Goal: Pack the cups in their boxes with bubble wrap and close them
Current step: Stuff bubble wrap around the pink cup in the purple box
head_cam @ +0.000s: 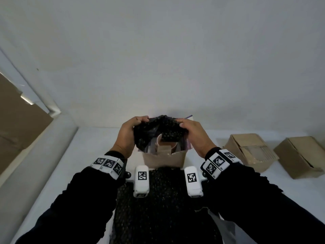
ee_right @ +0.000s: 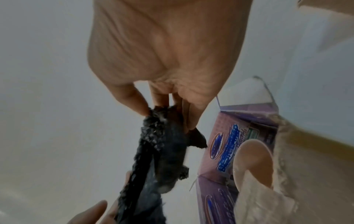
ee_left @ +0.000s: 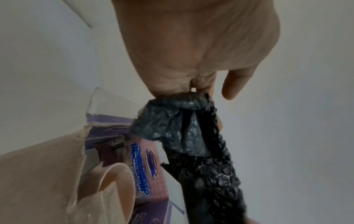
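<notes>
Both hands hold a crumpled piece of black bubble wrap (head_cam: 159,128) just above an open box (head_cam: 163,158) with brown flaps and purple printed sides (ee_left: 147,163). My left hand (head_cam: 131,132) grips its left end (ee_left: 172,115). My right hand (head_cam: 190,132) pinches its right end (ee_right: 162,136). A pale cup (head_cam: 160,140) stands inside the box, its rim showing under the wrap (ee_left: 116,181) (ee_right: 252,160). The rest of the cup is hidden by the box flaps.
A larger sheet of black bubble wrap (head_cam: 158,205) lies on the white table (head_cam: 84,155) near me. Two brown cardboard boxes (head_cam: 249,152) (head_cam: 300,155) sit on the right. A white wall (head_cam: 158,59) is close behind the open box.
</notes>
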`<state>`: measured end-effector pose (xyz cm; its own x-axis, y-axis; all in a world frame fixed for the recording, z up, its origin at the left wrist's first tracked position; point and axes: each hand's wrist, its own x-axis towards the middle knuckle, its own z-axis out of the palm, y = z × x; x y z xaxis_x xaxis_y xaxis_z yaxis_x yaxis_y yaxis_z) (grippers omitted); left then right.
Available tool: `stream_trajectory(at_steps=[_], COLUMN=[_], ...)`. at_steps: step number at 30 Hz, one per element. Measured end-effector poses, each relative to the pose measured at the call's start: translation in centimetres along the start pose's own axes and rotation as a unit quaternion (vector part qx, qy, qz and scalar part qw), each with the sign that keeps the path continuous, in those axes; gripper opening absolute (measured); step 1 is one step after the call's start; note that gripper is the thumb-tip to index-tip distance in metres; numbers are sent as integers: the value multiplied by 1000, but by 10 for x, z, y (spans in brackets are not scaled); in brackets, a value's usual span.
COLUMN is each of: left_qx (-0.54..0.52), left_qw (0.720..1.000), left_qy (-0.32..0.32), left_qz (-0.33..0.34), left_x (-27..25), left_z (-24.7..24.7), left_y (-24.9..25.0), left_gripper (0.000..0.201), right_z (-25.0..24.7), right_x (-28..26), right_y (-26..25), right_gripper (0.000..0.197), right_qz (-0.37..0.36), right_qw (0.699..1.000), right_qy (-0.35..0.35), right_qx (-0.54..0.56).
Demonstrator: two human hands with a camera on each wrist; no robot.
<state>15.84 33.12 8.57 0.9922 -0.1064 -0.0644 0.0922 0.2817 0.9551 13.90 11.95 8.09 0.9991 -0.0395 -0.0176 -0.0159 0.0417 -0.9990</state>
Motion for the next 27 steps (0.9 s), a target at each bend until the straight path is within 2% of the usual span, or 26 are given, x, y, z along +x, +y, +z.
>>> stream_trajectory(at_steps=[2, 4, 7, 10, 12, 14, 16, 18, 19, 22, 23, 24, 27], left_qx=[18, 136, 294, 387, 477, 561, 593, 638, 670, 779, 804, 816, 823], left_qw=[1000, 990, 945, 899, 850, 797, 782, 745, 714, 583, 549, 531, 531], left_qy=[-10, -14, -16, 41, 74, 70, 47, 29, 21, -6, -6, -5, -1], left_qz=[-4, 42, 142, 202, 213, 212, 187, 192, 203, 228, 230, 226, 203], left_x=[19, 33, 53, 68, 72, 77, 80, 85, 87, 89, 89, 88, 87], left_z=[-7, -8, -9, -12, -12, -15, -18, -20, -19, -13, -13, -13, -14], left_y=[-4, -13, -34, -48, -52, -58, -63, -68, -70, -74, -76, -78, -80], left_gripper=[33, 37, 40, 41, 38, 34, 30, 26, 25, 16, 10, 5, 6], right_z=[3, 7, 16, 25, 29, 31, 31, 31, 31, 29, 29, 29, 30], right_x=[16, 29, 52, 73, 83, 89, 93, 97, 97, 97, 97, 97, 97], right_y=[5, 15, 28, 39, 48, 58, 68, 76, 78, 82, 82, 82, 80], right_gripper=[34, 42, 43, 34, 37, 35, 32, 27, 24, 19, 19, 19, 14], right_qz=[-9, -65, -102, -129, -147, -163, -180, -179, -170, -133, -122, -109, -69], right_qw=[1000, 991, 979, 965, 946, 920, 899, 883, 877, 856, 847, 840, 843], right_qy=[8, 23, 73, 96, 95, 82, 49, 12, -4, -53, -73, -91, -109], right_qx=[-26, -117, -163, -208, -274, -346, -395, -433, -450, -497, -512, -523, -522])
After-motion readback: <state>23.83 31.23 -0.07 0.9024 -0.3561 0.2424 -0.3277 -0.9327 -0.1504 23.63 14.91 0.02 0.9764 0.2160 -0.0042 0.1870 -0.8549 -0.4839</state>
